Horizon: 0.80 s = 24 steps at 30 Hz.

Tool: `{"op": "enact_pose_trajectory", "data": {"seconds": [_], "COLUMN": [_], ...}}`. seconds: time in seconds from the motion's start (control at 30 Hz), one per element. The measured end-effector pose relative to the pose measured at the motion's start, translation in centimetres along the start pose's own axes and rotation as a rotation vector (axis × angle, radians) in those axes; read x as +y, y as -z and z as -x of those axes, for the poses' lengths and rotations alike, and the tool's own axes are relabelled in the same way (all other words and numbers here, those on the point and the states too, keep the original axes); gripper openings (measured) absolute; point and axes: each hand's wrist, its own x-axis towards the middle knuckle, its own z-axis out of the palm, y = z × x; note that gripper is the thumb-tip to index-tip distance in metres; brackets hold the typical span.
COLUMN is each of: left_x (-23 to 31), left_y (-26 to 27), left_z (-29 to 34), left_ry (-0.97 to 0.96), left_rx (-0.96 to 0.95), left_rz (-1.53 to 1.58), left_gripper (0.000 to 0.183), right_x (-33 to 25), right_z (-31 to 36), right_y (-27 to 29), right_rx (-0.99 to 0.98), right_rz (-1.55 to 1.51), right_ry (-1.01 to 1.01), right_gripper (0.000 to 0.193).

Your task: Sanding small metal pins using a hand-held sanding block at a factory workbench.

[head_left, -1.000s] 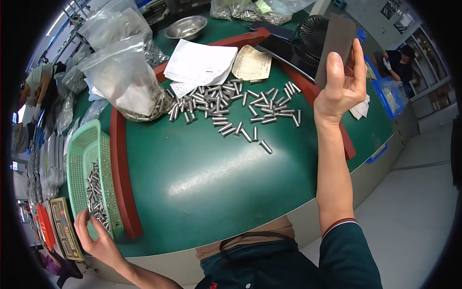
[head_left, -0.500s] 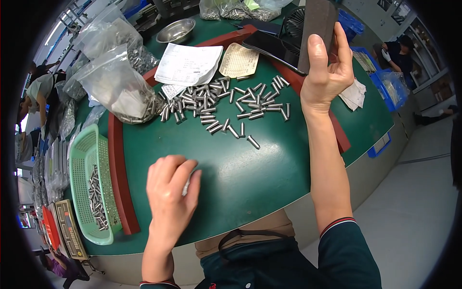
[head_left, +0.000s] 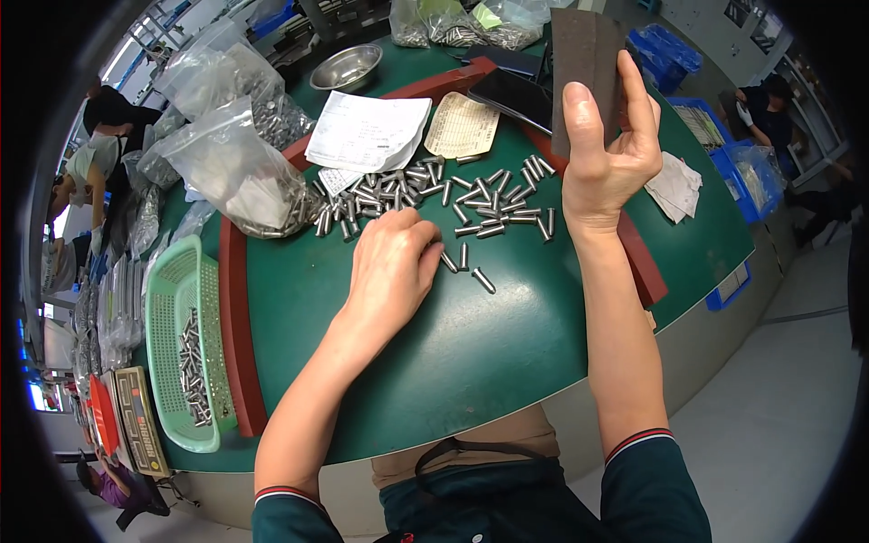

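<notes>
My left hand (head_left: 396,267) is over the near side of a heap of silvery headed metal pins (head_left: 389,192), its fingers curled down among them. What lies under its fingertips is hidden. At the right, my raised right hand (head_left: 611,158) grips a flat dark brown block (head_left: 584,63) between thumb and fingers, above the table. A looser group of pins (head_left: 502,204) lies between the hands. One single pin (head_left: 483,281) rests nearer to me, just right of my left hand.
Left of the red-brown rail (head_left: 237,335) stands a green basket (head_left: 222,398) with more pins. Plastic bags of metal parts (head_left: 258,195), papers (head_left: 367,131), a steel bowl (head_left: 347,68) and a black phone (head_left: 513,95) lie farther back. A scale (head_left: 138,421) sits at left.
My left hand has moved away from me and slightly right, from the bare tabletop to the pins. The brown block has turned and shifted a little left and lower in my right hand.
</notes>
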Motion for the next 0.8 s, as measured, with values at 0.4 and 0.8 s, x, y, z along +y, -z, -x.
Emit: {"op": "enact_pose_trajectory", "data": {"seconds": [0.4, 0.8], "left_x": [0.3, 0.0], "left_y": [-2.0, -3.6], "left_z": [-4.3, -5.4], "left_ry": [0.244, 0.3], "left_rx": [-0.126, -0.097], "left_rz": [0.025, -0.023], "left_gripper": [0.033, 0.034], "right_x": [-0.6, -0.8], "right_z": [0.4, 0.7], "right_y": [-0.4, -0.5], "right_rx": [-0.06, -0.103], "right_rz": [-0.028, 0.01], "right_ry": [-0.036, 0.002], "right_gripper": [0.059, 0.061]}}
